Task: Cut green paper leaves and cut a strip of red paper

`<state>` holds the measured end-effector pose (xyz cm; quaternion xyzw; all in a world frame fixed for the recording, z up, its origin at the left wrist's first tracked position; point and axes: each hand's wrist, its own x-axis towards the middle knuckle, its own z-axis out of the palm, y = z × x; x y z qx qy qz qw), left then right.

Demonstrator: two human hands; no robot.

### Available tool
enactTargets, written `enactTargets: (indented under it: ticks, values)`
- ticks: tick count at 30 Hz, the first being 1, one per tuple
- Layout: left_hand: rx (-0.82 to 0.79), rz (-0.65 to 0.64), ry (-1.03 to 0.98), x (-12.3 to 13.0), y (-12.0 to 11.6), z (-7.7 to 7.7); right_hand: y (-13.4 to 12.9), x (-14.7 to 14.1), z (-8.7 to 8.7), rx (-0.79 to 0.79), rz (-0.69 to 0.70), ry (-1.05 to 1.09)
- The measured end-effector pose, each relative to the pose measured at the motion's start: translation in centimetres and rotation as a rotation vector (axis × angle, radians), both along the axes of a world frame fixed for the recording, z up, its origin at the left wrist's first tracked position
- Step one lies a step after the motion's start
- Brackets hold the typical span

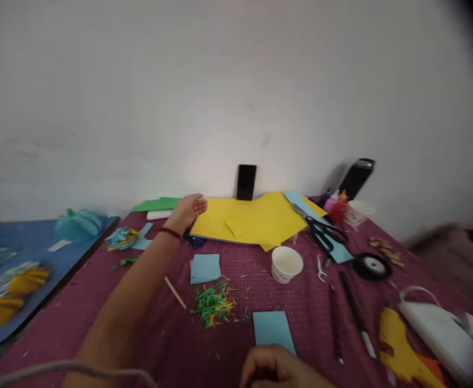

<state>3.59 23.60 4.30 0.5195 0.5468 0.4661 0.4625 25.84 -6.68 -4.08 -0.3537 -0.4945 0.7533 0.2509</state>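
My left hand point(188, 211) reaches far across the table, at the left end of the yellow paper sheets point(256, 218) and beside the green paper point(155, 204). Its fingers are loosely bent and apart, with nothing visible in them. At the bottom edge my right hand point(280, 369) is curled, next to the lower edge of a light blue paper square point(275, 330). Whatever its fingers might hold is hidden. A stack of blue squares point(204, 268) lies between the hands, with a heap of green and yellow paper shreds point(212, 304) below it.
A white paper cup point(287, 264) stands mid-table. Black scissors point(321, 229) rest on a blue strip, near a roll of black tape point(372, 266). A phone point(246, 182) leans on the wall. Pens, glue bottles point(340, 207) and a white box point(442, 337) occupy the right side.
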Motion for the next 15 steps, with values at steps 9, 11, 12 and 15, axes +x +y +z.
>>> enactTargets:
  ticks: [9,11,12,15]
  values:
    - [0.366,-0.517,0.699,4.4,-5.4,-4.5,0.4,-0.7,-1.5,-0.028,0.000,0.036]
    - [0.408,-0.535,0.822,5.8,-5.0,-5.4,0.6,-0.8,-1.9,-0.007,0.011,0.026]
    - [0.416,-0.547,0.877,6.4,-4.5,-5.8,0.6,-0.7,-2.0,-0.007,0.013,0.017]
    - [0.419,-0.593,1.010,7.3,-3.0,-6.7,0.6,-0.6,-2.1,-0.026,-0.010,0.015]
